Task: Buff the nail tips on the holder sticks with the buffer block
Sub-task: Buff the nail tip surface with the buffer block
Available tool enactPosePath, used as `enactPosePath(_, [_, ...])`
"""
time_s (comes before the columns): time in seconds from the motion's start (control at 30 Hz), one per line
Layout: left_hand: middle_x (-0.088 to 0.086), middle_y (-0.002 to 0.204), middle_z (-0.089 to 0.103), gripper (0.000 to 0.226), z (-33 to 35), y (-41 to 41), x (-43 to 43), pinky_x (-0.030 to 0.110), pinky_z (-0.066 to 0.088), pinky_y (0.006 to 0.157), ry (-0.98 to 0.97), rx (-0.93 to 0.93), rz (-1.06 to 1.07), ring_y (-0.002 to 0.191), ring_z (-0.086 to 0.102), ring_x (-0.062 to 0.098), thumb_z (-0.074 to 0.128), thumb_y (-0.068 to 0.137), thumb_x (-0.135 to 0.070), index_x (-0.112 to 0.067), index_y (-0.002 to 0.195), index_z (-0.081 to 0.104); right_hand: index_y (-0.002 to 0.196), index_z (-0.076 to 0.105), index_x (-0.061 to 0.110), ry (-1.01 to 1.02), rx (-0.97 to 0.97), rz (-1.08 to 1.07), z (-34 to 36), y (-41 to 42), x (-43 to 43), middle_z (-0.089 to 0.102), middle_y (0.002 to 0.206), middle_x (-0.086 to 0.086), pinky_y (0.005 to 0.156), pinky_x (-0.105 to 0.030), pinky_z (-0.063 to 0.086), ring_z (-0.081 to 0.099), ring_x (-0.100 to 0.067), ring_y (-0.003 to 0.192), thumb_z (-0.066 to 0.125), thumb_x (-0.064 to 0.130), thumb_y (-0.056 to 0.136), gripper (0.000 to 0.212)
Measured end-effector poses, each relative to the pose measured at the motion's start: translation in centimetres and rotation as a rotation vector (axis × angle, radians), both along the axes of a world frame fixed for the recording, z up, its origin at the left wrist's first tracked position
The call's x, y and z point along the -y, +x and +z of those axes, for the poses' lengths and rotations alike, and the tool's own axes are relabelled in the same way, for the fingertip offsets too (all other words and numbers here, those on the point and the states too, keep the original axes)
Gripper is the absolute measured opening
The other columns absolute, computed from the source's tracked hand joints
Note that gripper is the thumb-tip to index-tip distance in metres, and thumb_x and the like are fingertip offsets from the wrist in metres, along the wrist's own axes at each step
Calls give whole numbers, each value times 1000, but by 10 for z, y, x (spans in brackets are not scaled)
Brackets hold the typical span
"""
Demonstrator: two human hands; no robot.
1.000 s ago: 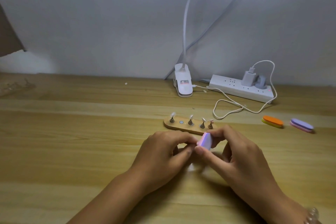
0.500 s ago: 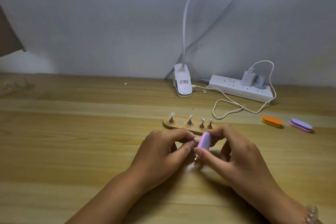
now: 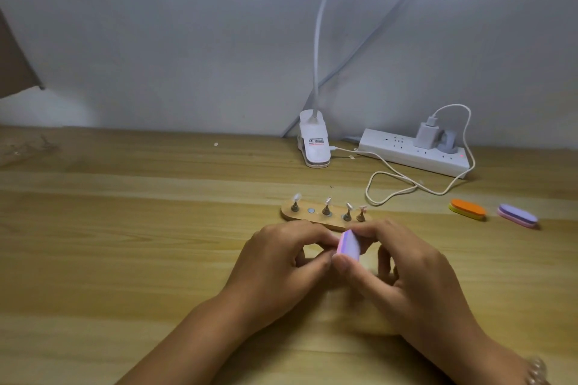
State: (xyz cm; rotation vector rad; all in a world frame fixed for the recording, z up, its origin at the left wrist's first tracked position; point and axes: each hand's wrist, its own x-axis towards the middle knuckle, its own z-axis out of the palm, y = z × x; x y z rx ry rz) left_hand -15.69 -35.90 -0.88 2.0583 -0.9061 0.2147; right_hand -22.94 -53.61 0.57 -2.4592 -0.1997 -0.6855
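Note:
My right hand (image 3: 403,278) pinches a pink and lilac buffer block (image 3: 348,245) between thumb and fingers. My left hand (image 3: 278,266) is curled beside it, fingertips closed on a holder stick that is mostly hidden between the hands; its nail tip cannot be seen. Just behind my hands lies an oval wooden base (image 3: 319,216) with several holder sticks (image 3: 327,207) standing in it, each topped by a small nail tip, and one bare socket (image 3: 311,211).
An orange buffer (image 3: 467,209) and a purple buffer (image 3: 517,215) lie at the right. A white clip lamp (image 3: 314,142), a power strip (image 3: 413,151) and a looped white cable (image 3: 394,184) sit at the back by the wall.
The buffer block has shifted a little in my right hand's pinch, showing more of its lilac face. Both hands stay together in front of the base.

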Motion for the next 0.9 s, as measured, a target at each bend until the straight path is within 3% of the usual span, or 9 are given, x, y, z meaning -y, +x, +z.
enactPosePath(0.27, [-37,73,60,10,0,-1,1,16,31,50,-43,23,47,47,49,6,66,89,-35,-33,96,73,90,64,34,189,-37,-55,-2,3,6,64,86,17,61,-33,47,58,-11,71,54,73,80,41])
enactPosePath(0.43, [-34,82,66,10,1,-1,0,17,32,50,-27,-3,47,46,50,6,67,86,-31,-31,94,73,95,60,36,72,-51,2,0,-1,-3,62,85,19,56,-34,50,56,-11,70,52,67,78,37])
enactPosePath(0.6, [-32,84,68,11,1,-1,0,14,29,51,-39,-25,54,45,48,5,66,85,-32,-30,93,74,94,62,36,191,-15,-53,1,2,4,64,83,17,56,-31,47,58,-14,69,55,72,76,41])
enactPosePath(0.77, [-32,87,69,13,2,-2,0,15,30,49,-26,-31,22,45,48,6,67,85,-29,-33,95,74,98,60,37,69,-68,28,0,1,-3,61,86,17,57,-35,52,57,-11,72,55,69,77,38])
enactPosePath(0.9, [-30,84,69,11,1,-1,0,13,29,50,-51,-42,33,44,48,5,67,84,-27,-29,93,73,93,61,34,241,-37,-22,-1,4,6,65,86,16,60,-33,49,59,-15,69,57,73,77,42])
